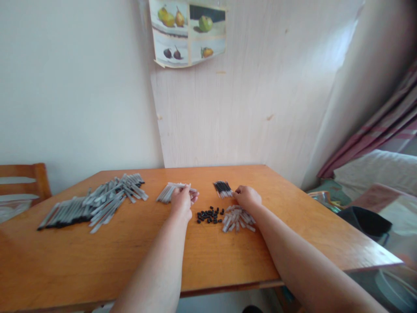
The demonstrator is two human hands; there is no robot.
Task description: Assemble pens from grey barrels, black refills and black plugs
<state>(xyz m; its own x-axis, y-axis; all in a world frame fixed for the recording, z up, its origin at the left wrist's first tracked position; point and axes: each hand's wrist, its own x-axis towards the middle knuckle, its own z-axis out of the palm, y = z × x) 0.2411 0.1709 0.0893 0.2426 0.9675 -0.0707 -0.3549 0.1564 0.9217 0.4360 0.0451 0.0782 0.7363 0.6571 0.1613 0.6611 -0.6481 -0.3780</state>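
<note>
My left hand (182, 201) is closed round a pale pen barrel (192, 190), beside a small bunch of such barrels (166, 193) on the orange wooden table (137, 243). My right hand (246, 196) is curled with its fingertips at a small bundle of black refills (223, 188); whether it grips one is hidden. Below it lie a heap of pale pen caps (237, 219) and several small black end plugs (209, 214). A large pile of assembled grey pens (94, 202) lies at the far left.
The table stands against a white wall and a pale wood panel (234, 108) with a fruit poster (188, 32). A wooden chair (24, 180) is at the left. To the right are cushions (374, 171) and a dark bag (366, 219).
</note>
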